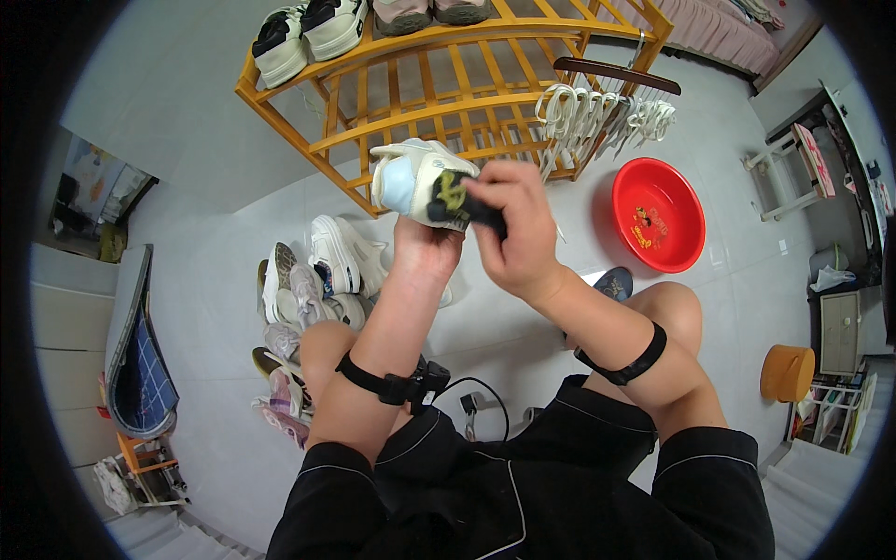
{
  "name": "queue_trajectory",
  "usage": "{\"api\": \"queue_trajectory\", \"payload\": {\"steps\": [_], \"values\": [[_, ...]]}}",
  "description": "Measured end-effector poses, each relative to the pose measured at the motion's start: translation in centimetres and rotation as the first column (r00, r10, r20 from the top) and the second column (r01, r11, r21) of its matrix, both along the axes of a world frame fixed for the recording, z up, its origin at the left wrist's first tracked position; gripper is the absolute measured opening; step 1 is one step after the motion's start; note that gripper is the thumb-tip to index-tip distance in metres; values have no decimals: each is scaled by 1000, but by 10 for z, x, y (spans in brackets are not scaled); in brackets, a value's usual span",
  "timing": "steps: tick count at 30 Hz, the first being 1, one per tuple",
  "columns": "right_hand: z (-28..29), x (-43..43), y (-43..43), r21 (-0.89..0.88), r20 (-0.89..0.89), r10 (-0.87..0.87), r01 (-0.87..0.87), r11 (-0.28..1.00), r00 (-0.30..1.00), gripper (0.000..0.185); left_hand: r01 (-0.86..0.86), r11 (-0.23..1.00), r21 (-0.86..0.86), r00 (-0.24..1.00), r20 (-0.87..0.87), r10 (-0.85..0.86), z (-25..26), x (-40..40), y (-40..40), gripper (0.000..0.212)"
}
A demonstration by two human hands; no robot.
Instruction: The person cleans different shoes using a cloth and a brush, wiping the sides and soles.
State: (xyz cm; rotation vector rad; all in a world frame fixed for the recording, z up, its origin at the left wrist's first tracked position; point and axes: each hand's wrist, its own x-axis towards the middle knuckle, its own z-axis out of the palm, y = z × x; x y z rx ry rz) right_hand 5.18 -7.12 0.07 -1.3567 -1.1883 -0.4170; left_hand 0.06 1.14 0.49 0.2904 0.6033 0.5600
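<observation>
My left hand (430,246) holds a white sneaker with light blue panels (399,183) up in front of me, from below. Part of that hand is hidden under the shoe. In my right hand (521,234) is a black cloth with a yellow-green pattern (455,196), bunched and slightly blurred. The cloth lies against the side of the sneaker, on its right end.
A wooden shoe rack (448,108) stands ahead, with sneakers (336,28) on top. White shoelaces (581,112) hang from a hanger (616,74) at its right. A red basin (658,217) sits on the floor to the right. Several shoes (308,294) lie at the left.
</observation>
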Motion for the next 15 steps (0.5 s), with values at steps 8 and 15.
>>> {"api": "queue_trajectory", "payload": {"steps": [8, 15], "values": [[1, 5, 4, -71, 339, 56, -34, 997, 939, 34, 103, 991, 87, 960, 252, -122, -20, -6, 10, 25], [8, 1, 4, -66, -39, 15, -18, 998, 999, 23, 16, 999, -31, 999, 45, -15, -9, 1, 7, 18]]}}
